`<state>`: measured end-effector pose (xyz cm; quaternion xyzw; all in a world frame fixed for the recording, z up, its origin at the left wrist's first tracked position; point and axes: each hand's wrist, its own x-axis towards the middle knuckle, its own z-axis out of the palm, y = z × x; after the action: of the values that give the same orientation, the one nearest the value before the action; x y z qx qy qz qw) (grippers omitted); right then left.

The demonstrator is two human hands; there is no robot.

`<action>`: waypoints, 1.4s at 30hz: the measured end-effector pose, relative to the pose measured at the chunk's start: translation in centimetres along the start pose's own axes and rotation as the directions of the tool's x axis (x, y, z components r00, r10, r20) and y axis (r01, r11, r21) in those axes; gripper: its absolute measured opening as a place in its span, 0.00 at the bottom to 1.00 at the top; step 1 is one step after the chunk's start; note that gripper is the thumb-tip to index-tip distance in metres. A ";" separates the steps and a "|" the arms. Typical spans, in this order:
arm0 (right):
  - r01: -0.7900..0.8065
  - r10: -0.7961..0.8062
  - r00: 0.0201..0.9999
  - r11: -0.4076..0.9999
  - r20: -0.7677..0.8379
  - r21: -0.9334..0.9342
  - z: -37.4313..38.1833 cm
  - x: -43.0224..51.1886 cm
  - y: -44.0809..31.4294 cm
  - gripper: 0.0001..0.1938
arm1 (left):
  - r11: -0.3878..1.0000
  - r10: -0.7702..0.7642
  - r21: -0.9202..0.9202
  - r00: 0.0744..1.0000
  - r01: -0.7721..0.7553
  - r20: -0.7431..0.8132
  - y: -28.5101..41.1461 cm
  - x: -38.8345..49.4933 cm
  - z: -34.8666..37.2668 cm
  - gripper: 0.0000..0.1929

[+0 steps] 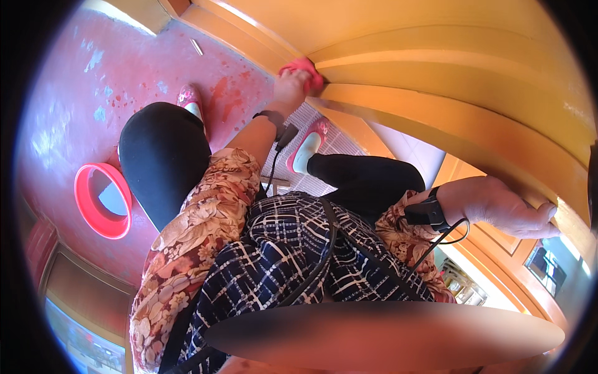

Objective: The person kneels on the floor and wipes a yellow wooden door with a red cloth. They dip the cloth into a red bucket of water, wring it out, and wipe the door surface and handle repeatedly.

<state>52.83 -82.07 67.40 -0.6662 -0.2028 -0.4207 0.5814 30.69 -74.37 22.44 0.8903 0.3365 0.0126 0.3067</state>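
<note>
My left hand (292,89) presses a pink-red cloth (306,66) against the lower corner of a yellow-orange panelled door (420,70), close to the floor. The fingers are closed around part of the cloth. At the right, my right hand (500,208) rests along the edge of the same door, thumb apart from the fingers. Part of its fingers is hard to make out, so whether it grips the edge is unclear. Dark straps with cables circle both wrists.
A red plastic basin (80,196) holding water stands on the red painted floor (60,112), which has wet spots and worn patches. A small pale stick-like piece (196,46) lies near the wall. Between my feet spreads a gridded mat (338,131). Another wooden door (495,236) is at right.
</note>
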 end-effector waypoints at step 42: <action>-0.044 0.029 0.991 0.993 0.132 0.111 1.3 -1.3 1.8 0.39 | -0.401 -0.555 -0.905 0.748 0.143 0.364 -6.9 7.2 -7.5 0.14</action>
<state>53.84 -80.97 65.32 -0.6615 -0.2518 -0.3534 0.6116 30.50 -61.96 23.37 0.1237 0.5027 0.2842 0.8070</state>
